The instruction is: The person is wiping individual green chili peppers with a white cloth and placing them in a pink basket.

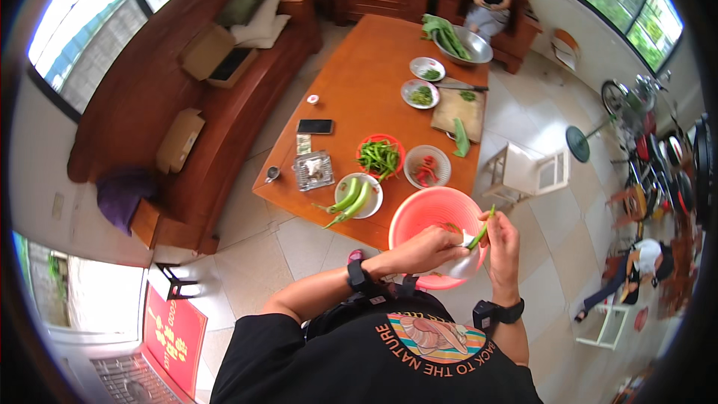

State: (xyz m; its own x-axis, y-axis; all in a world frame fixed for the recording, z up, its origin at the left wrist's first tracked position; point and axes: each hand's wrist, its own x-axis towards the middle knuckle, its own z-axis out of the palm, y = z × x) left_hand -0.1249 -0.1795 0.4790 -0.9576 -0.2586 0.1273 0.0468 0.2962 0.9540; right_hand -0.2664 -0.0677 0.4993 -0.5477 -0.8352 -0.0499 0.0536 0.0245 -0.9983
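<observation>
Above a pink plastic basin (pixel 415 213), my two hands meet around a long green chili pepper (pixel 480 235). My right hand (pixel 504 244) pinches the pepper between thumb and fingers, its upper end pointing up past them. Beside it, my left hand (pixel 429 249) is closed at the pepper's lower end on a white thing (pixel 463 266), thin and blurred; I cannot tell whether it is cloth, paper or a tool. Some red and green pieces (pixel 449 228) lie inside the basin, partly hidden by my left hand.
On the wooden table (pixel 348 78) are a red basket of green peppers (pixel 380 157), a bowl of red peppers (pixel 427 167), a plate of pale green eggplants (pixel 354 200), a cutting board (pixel 457 112), and a knife (pixel 471 87). A white stool (pixel 524 171) stands right. Two people sit farther off.
</observation>
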